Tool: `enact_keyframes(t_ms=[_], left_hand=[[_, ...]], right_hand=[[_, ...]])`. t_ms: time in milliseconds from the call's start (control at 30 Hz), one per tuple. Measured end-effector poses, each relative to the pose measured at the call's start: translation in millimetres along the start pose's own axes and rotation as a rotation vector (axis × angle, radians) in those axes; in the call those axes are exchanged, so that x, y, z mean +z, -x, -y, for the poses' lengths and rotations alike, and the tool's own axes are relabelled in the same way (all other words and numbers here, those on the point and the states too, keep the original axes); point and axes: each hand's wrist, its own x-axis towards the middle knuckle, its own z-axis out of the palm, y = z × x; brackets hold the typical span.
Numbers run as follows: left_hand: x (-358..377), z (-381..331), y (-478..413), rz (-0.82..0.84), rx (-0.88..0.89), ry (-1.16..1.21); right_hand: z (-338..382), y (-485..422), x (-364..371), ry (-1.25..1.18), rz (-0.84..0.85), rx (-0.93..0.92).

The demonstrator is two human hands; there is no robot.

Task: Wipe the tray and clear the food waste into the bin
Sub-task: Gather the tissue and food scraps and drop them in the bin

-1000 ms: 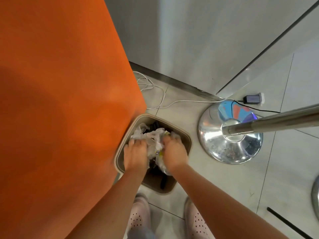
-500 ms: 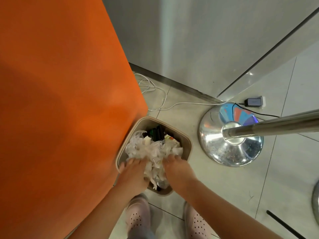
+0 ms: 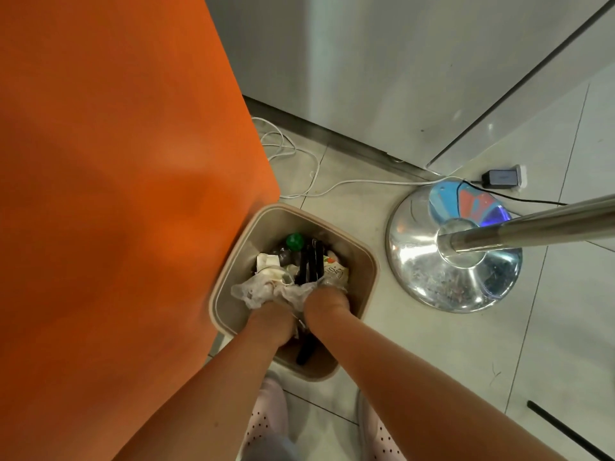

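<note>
Bent over the bin [image 3: 367, 261], a person drives the left hand [image 3: 271, 322] and right hand [image 3: 327, 302] down onto a wad of crumpled white paper [image 3: 254, 291] inside it. The fingertips are buried, so grip or mere push cannot be told. The tray is out of sight. The likely danger is that the springy wad rebounds over the bin's rim onto the floor, or a hard shove tips the bin against the steel stand base [image 3: 432, 281] beside it.

Eatery prob, orange table [image 3: 116, 194], chrome post [image 3: 532, 224], bin [image 3: 373, 261]
</note>
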Motion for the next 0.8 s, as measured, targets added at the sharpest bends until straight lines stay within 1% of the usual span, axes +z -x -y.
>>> enact_keyframes(t_ms=[167,233,333,467,667,800], left_hand=[[-11,1,19,0.001,0.030,0.026],[-24,1,31,-0.002,0.017,0.006],[-47,5,60,0.016,-0.027,0.026],[-75,14,113,-0.082,0.058,0.049],[-117,6,214,-0.180,0.090,0.272],[-140,-9,286,-0.283,0.075,0.580]], right_hand=[[-8,28,-16,-0.186,-0.087,-0.036],[-9,44,-25,-0.244,-0.082,0.007],[-16,81,-45,-0.430,-0.081,0.071],[-30,137,-73,-0.542,-0.123,0.049],[-39,225,-111,-0.899,-0.286,0.084],[-39,296,-138,-1.013,-0.386,0.024]])
